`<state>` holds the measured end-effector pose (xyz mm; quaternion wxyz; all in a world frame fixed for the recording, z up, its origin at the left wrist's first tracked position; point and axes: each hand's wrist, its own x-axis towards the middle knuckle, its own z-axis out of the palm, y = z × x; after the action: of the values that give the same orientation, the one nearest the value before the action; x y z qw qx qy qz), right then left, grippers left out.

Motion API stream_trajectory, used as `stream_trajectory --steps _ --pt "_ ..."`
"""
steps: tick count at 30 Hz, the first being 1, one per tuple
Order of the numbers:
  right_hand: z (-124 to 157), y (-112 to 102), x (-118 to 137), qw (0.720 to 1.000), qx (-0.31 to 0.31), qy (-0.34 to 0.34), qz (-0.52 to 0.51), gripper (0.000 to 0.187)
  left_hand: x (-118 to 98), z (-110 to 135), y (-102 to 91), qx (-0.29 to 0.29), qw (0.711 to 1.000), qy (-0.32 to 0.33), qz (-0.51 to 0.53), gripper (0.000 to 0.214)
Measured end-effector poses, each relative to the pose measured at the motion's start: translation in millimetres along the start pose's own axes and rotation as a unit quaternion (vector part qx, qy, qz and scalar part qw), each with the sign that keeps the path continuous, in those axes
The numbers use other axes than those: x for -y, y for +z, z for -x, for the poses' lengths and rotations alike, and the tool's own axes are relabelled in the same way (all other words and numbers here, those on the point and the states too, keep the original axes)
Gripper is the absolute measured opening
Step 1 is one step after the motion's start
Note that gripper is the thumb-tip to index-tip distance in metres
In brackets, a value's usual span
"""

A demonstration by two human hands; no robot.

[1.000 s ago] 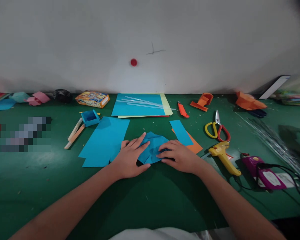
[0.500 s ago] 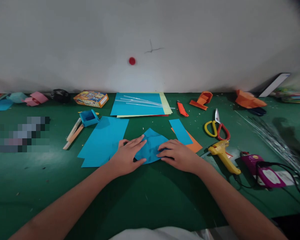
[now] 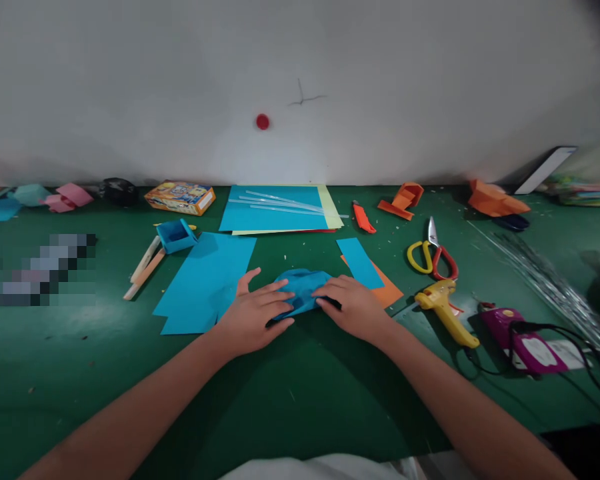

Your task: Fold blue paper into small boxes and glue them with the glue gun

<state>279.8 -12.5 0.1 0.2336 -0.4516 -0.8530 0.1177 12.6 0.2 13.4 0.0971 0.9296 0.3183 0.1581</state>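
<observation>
A folded piece of blue paper (image 3: 303, 290) is being pressed flat on the green table (image 3: 300, 393), right in the middle, between both hands. The left hand (image 3: 253, 317) is laid on its left edge with the fingers spread and flattened, nothing gripped. The right hand (image 3: 353, 307) is set on the right edge the same way, fingertips pushed down on the paper rather than closed around it.

Just left of that, a bigger blue sheet (image 3: 207, 280) is spread out, partly tucked under the left hand. A small blue paper box (image 3: 175, 235) is parked beside some wooden sticks (image 3: 145, 263). Further back, a printed orange carton (image 3: 180, 197) can be seen, but its lettering is too blurred to be read. Clear glue sticks (image 3: 280, 202) are laid across another blue sheet near the wall.

To the right, a blue strip (image 3: 360, 262) is stacked over an orange piece (image 3: 387, 288). Scissors (image 3: 433, 257) with yellow and red handles, a yellow glue gun (image 3: 445, 310) and an orange cutter (image 3: 364, 218) are scattered nearby. A purple gadget (image 3: 523, 343) carries a white label, unreadable from here
</observation>
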Motion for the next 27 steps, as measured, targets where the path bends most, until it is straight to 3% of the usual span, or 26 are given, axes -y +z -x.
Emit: stream_trajectory --steps 6,14,21,24,27 --pt "-5 1 -4 0.998 -0.013 0.040 -0.038 0.026 6 -6 8.3 -0.006 0.998 -0.056 -0.017 0.037" --pt "-13 8 -8 0.998 -0.036 0.050 -0.020 0.023 3 -8 12.0 -0.010 0.996 -0.035 -0.079 0.032" --pt "-14 13 -9 0.997 -0.047 0.055 0.021 0.024 6 -7 18.3 0.020 0.996 0.024 -0.082 0.048" --pt "-13 14 -7 0.997 -0.047 0.057 0.032 0.024 1 -3 22.5 0.036 0.994 0.060 -0.083 0.051" --pt "-13 14 -7 0.997 -0.045 0.058 0.036 0.024 -10 2 25.9 0.029 0.995 0.052 -0.078 0.047"
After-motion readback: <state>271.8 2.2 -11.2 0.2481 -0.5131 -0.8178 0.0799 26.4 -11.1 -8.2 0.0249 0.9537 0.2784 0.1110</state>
